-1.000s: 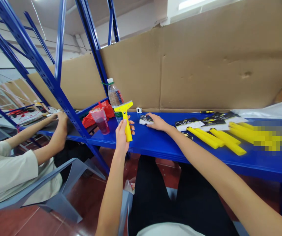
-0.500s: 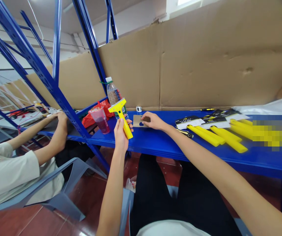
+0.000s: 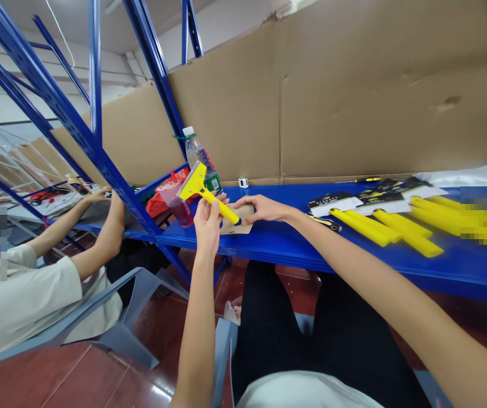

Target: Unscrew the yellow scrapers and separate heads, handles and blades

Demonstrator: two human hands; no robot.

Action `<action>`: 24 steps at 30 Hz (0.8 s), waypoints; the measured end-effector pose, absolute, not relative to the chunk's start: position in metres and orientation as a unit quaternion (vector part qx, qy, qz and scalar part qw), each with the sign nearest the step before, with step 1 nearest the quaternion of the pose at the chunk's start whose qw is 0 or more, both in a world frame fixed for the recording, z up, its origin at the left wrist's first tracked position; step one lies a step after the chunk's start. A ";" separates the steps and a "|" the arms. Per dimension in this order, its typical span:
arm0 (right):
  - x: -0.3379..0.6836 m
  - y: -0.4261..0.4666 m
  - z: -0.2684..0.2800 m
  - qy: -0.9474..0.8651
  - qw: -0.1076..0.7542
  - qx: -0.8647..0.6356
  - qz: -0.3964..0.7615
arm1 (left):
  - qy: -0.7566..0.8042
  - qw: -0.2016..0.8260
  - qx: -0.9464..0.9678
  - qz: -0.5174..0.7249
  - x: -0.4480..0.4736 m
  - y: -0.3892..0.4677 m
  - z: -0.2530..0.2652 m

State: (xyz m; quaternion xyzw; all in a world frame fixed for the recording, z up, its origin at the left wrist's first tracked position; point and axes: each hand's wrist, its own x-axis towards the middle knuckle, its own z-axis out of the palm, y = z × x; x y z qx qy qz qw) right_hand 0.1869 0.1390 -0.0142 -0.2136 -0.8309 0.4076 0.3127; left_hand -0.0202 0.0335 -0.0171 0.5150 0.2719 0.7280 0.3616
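My left hand (image 3: 207, 222) is closed round the handle of a yellow scraper (image 3: 193, 181), its wide head tilted up to the left. A small dark blue end cap (image 3: 238, 221) sits at the lower end of the handle. My right hand (image 3: 265, 208) is curled at that end, thumb and forefinger round the cap; the exact contact is partly hidden. Beneath both hands, a piece of brown cardboard (image 3: 243, 229) lies near the front edge of the blue table (image 3: 286, 241).
Yellow handles (image 3: 366, 226) and black-and-white cards (image 3: 332, 204) lie at right, with a screwdriver (image 3: 367, 180) behind. A bottle (image 3: 200, 156) and pink cup (image 3: 176, 203) stand at left. Blue rack posts (image 3: 115, 175) separate me from a seated co-worker (image 3: 43, 289).
The scraper has tilted and come down toward my right hand. The dark blue cap, earlier by my right fingers over the cardboard, is now at the handle's end.
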 end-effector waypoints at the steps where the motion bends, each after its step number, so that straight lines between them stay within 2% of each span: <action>1: 0.187 0.137 -0.013 -0.812 0.314 -0.209 0.445 | 0.281 0.368 0.522 0.717 -0.022 0.034 -0.018; 8: 0.197 0.131 -0.006 -0.721 0.268 -0.188 0.610 | 0.298 0.368 0.570 0.671 -0.027 0.030 -0.016; 14: 0.203 0.125 0.003 -0.677 0.237 -0.147 0.681 | 0.309 0.380 0.582 0.650 -0.030 0.023 -0.012; 20: 0.197 0.123 0.003 -0.564 0.335 -0.159 0.738 | 0.321 0.405 0.562 0.646 -0.024 0.025 -0.017; 24: 0.190 0.126 -0.003 -0.566 0.349 -0.132 0.735 | 0.323 0.391 0.511 0.693 -0.022 0.033 -0.020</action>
